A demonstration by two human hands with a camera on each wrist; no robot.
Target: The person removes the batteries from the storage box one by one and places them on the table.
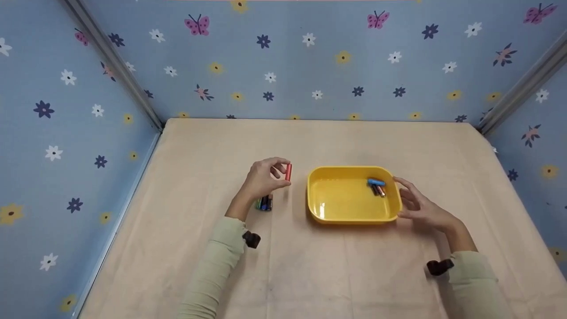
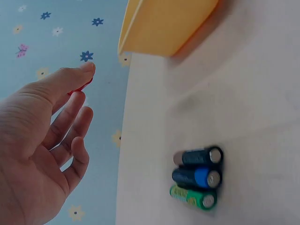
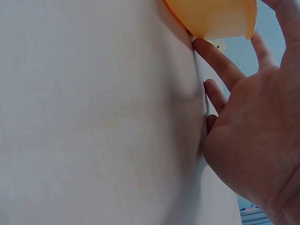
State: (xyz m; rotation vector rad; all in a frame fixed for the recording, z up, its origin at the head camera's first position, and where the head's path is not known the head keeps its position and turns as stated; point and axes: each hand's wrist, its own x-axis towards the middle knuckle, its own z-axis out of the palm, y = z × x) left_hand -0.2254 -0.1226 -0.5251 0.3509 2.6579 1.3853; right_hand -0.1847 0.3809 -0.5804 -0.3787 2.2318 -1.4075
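Observation:
My left hand pinches a red battery upright between thumb and fingers, just left of the yellow tray. In the left wrist view only a sliver of the red battery shows behind the thumb of the left hand. Three batteries lie side by side on the table under that hand, seen as a small cluster from the head. My right hand rests with straight fingers against the tray's right wall. Inside the tray lie a blue battery and darker ones.
The beige table is boxed in by blue flowered walls on the left, back and right. Metal corner posts run up at both back corners.

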